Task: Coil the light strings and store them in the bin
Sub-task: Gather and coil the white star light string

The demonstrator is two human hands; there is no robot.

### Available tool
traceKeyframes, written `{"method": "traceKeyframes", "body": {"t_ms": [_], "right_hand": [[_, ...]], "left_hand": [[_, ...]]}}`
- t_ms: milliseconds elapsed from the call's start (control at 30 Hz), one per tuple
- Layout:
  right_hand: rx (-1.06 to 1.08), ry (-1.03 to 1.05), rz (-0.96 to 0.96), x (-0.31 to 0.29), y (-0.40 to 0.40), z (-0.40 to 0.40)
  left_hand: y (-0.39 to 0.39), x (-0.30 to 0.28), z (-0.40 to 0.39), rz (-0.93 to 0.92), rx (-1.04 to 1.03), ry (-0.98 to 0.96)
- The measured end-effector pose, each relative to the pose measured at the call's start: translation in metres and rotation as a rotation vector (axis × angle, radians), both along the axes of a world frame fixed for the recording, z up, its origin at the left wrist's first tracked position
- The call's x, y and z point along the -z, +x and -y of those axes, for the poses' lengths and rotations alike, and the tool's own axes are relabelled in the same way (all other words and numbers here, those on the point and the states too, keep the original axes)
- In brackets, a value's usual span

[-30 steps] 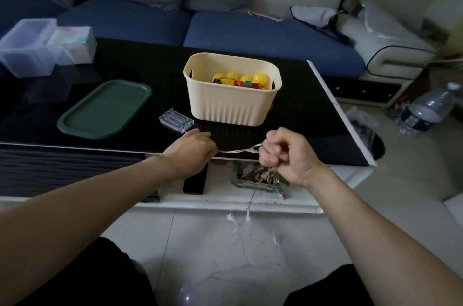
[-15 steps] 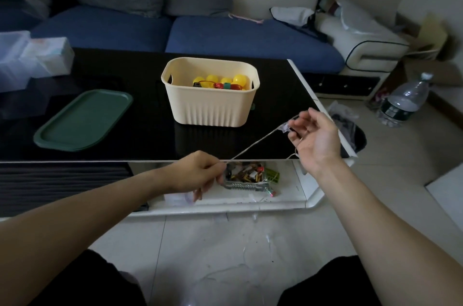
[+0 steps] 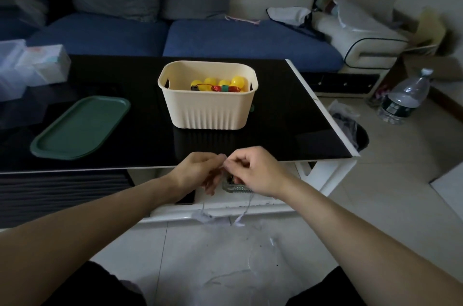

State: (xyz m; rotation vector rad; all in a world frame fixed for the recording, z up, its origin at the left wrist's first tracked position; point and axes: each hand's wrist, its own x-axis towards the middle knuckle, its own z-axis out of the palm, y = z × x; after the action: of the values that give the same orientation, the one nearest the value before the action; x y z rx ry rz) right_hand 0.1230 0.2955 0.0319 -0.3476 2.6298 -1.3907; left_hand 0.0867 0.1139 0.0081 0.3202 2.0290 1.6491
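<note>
Both hands have closed together since the earlier frame: left hand (image 3: 198, 171) and right hand (image 3: 258, 171) meet just before the bin (image 3: 208, 110) at the tabletop (image 3: 288, 130) edge, fingers pinching the light string (image 3: 246, 210) (thin, pale), which hangs straight down toward the floor.

Thin pale light string (image 3: 246, 208) dangles floorward; cream ribbed bin (image 3: 209, 111) upright on table.

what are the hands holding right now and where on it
Both the left hand and right hand pinch the thin light string at its upper part; its loose ends hang below.
</note>
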Motion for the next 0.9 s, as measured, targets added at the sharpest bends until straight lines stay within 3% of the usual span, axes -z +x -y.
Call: {"method": "traceKeyframes", "body": {"t_ms": [200,367,467,667,900], "right_hand": [[0.04,0.049,0.133,0.005,-0.005,0.002],[-0.095,0.348,0.244,0.009,-0.007,0.007],[-0.124,0.255,0.375,0.012,-0.004,0.013],[-0.088,0.266,0.131,0.012,-0.011,0.023],[-0.114,0.007,0.18,0.011,-0.009,0.03]], "left_hand": [[-0.003,-0.001,0.001,-0.129,-0.217,-0.009],[-0.008,-0.006,0.002,-0.144,-0.29,-0.014],[-0.004,-0.011,-0.006,-0.12,-0.275,0.034],[-0.004,-0.039,-0.009,0.081,-0.285,0.339],[-0.006,-0.061,-0.014,0.22,-0.292,0.497]]}}
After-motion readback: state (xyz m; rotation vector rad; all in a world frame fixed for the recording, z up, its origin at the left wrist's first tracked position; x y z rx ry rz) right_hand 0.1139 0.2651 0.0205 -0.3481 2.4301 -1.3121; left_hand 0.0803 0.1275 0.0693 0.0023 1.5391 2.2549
